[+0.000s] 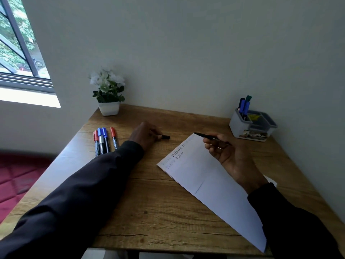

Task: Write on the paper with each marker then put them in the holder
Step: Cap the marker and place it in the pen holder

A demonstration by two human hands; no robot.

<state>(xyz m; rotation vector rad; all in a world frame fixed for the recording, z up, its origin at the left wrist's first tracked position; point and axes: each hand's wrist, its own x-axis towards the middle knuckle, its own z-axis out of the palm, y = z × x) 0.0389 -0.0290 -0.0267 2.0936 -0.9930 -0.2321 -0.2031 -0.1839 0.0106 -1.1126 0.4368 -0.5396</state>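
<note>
The wooden surface carries the paper, which lies askew with lines of writing at its far end. My right hand hovers over it, fingers curled round an uncapped black marker. The holder stands at the far right with markers in it. My left hand rests between the paper and four loose markers, fingers pinching the black cap.

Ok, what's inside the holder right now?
The holder has markers standing in one end compartment, with blue, black and green caps showing. A yellow item shows in another. Its walls hide the markers' lower ends.
</note>
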